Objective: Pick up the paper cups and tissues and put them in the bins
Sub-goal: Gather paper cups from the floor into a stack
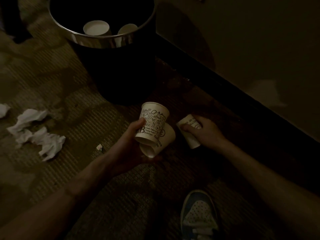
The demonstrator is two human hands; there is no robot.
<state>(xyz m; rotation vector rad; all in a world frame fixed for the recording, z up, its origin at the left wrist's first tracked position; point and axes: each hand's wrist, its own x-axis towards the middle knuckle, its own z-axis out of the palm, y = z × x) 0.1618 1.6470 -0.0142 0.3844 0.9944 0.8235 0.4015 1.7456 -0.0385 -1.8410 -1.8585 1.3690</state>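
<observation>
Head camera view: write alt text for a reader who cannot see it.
In dim light, a person's left hand holds two printed paper cups while the right hand grips a third cup, near a metal-rimmed black bin with two more cups inside. Crumpled tissues lie on the carpet to the left.
</observation>
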